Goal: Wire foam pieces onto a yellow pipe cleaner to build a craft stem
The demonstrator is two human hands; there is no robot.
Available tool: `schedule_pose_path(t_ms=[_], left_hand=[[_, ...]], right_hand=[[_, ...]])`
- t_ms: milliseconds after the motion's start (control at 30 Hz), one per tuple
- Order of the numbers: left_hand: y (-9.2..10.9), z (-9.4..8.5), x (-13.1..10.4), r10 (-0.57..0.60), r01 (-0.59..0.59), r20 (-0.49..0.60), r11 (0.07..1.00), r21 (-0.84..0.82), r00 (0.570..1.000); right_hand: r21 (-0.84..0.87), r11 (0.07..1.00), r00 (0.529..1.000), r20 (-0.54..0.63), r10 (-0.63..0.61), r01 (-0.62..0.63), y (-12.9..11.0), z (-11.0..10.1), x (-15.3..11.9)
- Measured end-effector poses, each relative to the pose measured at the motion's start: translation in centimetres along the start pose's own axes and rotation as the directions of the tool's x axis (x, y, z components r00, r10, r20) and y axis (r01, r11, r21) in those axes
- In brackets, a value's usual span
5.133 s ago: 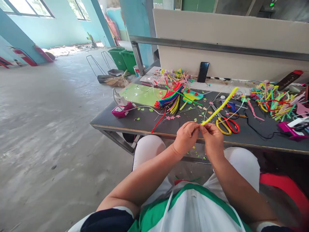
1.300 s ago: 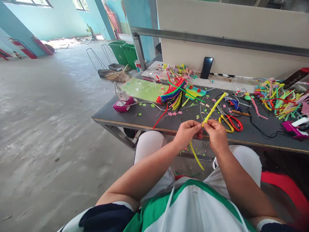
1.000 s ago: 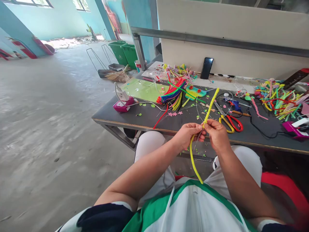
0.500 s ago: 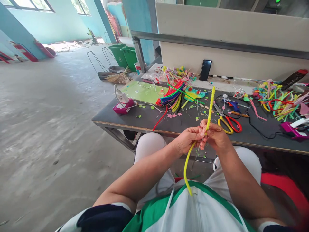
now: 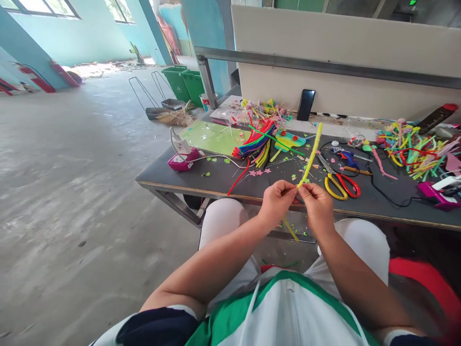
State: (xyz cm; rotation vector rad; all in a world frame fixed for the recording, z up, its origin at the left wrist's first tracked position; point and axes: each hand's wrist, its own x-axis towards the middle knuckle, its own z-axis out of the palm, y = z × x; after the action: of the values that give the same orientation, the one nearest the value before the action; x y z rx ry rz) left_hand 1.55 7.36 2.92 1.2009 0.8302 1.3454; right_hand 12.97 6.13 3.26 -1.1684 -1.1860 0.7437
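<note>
A yellow pipe cleaner (image 5: 313,150) is pinched between my two hands just in front of the table edge. Its upper length looks twisted and slants up to the right, while a loose tail hangs below my fingers. My left hand (image 5: 276,204) is closed on it from the left, thumb and fingers pressed together. From the other side my right hand (image 5: 317,206) grips it at nearly the same spot, fingertips almost touching the left ones. Scissors (image 5: 340,185) with a yellow and a red handle lie on the table to the right of my right hand.
On the dark table (image 5: 201,185) are a bundle of coloured pipe cleaners (image 5: 257,142), a blue glue gun (image 5: 349,158), a green sheet (image 5: 212,139) and purple power strips (image 5: 183,159). A pile of coloured pieces (image 5: 414,149) lies at right. A phone (image 5: 306,105) leans against the board.
Both hands have lowered slightly and turned, and the pipe cleaner's upper part leans further right. Its loose tail has swung from near my chest to below my hands.
</note>
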Motion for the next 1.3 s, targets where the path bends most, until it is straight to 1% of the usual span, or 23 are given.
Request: schedule_pose_path(t_ms=[67,133,167,233,300,367,500,700,800,900,967,1000,1067,1167,1233,1300], left_hand=[[-0.3,0.1,-0.2,0.111,-0.097,-0.048,0.968,0.231,0.993],[-0.4,0.1,-0.3,0.237,-0.200,-0.029,0.876,0.439,0.971],[-0.4,0.1,-0.4,0.287,-0.244,-0.006,0.823,0.513,0.958],[-0.2,0.0,-0.5,0.343,-0.301,0.043,0.751,0.587,0.938],[0.0,-0.1,-0.6,0.334,-0.317,0.083,0.747,0.585,0.939],[0.2,-0.2,-0.6,0.292,-0.303,0.109,0.781,0.546,0.950],[0.5,-0.3,-0.5,0.219,-0.246,0.113,0.842,0.480,0.969],[0.5,-0.5,-0.3,0.181,-0.208,0.102,0.852,0.480,0.978],[0.3,-0.4,-0.4,0.099,-0.131,0.100,0.909,0.396,0.990],[0.2,0.0,-0.5,-0.015,-0.006,0.090,0.973,0.230,0.996],[0.1,0.2,-0.4,-0.061,0.051,0.066,0.988,0.144,0.996],[0.1,0.2,-0.3,-0.072,0.065,0.050,0.989,0.130,0.996],[0.1,0.2,-0.1,-0.055,0.052,0.012,0.981,0.186,0.998],[0.1,-0.1,0.0,0.074,-0.058,-0.025,0.915,0.400,0.997],[0.2,-0.3,0.0,0.170,-0.142,-0.009,0.852,0.504,0.985],[0.2,-0.4,0.0,0.232,-0.205,0.019,0.815,0.541,0.973]], right_hand=[[-0.154,0.984,0.996,0.008,-0.088,0.089,-0.4,-0.2,-0.2],[-0.264,0.951,0.987,0.007,-0.163,0.159,-0.6,-0.5,-0.2],[-0.307,0.934,0.981,0.000,-0.194,0.185,-0.6,-0.6,-0.1],[-0.375,0.897,0.967,-0.006,-0.255,0.234,-0.4,-0.8,0.1],[-0.417,0.865,0.953,0.013,-0.302,0.280,-0.3,-1.1,0.4],[-0.426,0.850,0.946,0.047,-0.322,0.310,-0.2,-1.4,0.7],[-0.343,0.885,0.950,0.102,-0.297,0.313,-0.3,-1.9,1.0],[-0.267,0.908,0.945,0.142,-0.293,0.322,-0.4,-1.8,1.1],[-0.237,0.917,0.942,0.176,-0.285,0.322,-0.4,-1.9,1.3],[-0.230,0.925,0.942,0.219,-0.254,0.303,-0.2,-2.0,1.5],[-0.234,0.930,0.948,0.214,-0.235,0.284,-0.1,-2.0,1.5],[-0.235,0.933,0.953,0.203,-0.226,0.271,0.1,-2.0,1.5],[-0.235,0.942,0.963,0.183,-0.198,0.239,0.4,-1.8,1.4],[-0.220,0.959,0.978,0.147,-0.151,0.181,1.0,-1.5,1.3],[-0.206,0.967,0.984,0.124,-0.125,0.148,1.3,-1.3,1.3],[-0.197,0.972,0.989,0.103,-0.106,0.125,1.5,-1.2,1.2]])
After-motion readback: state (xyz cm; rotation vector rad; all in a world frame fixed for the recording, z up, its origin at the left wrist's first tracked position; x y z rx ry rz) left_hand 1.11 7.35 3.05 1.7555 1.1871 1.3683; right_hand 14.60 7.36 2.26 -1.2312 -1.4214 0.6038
